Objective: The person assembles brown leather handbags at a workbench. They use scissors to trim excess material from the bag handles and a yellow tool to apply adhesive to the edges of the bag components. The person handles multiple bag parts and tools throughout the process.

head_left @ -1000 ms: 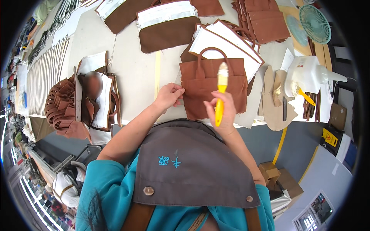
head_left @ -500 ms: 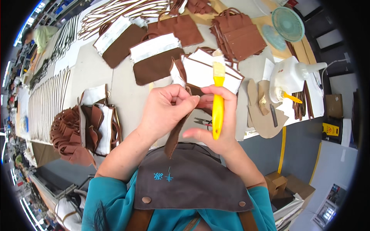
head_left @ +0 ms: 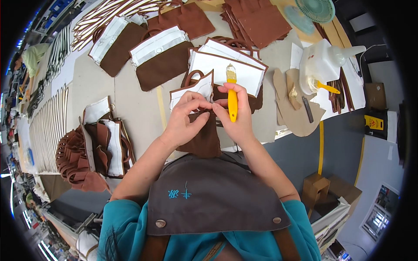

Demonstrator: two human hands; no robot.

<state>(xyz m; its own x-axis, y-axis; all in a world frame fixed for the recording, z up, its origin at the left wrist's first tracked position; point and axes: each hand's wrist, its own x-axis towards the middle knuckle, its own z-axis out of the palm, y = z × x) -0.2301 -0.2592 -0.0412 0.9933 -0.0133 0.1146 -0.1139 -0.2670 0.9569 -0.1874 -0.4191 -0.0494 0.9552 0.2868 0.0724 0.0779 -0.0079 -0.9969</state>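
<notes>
My right hand is closed round the yellow handle of a flat brush, whose pale, coated bristles point away from me. Its thumb and fingertips also meet the edge of a brown leather bag panel. My left hand pinches that same edge, the fingertips of both hands almost touching. The panel hangs down toward my apron, and its white-lined upper part with a looped handle shows beyond my left fingers. What lies between the fingertips is hidden. Just past the brush lies a stack of white-faced bag panels.
Two brown panels with white bands lie at the far left, with a brown stack farther right. A white bottle, another yellow brush and a dark knife are on the right. Bundled brown bag pieces sit left.
The panel has been turned and now shows its broad brown face instead of its thin edge. My right hand has moved left and its thumb has closed in against the edge.
</notes>
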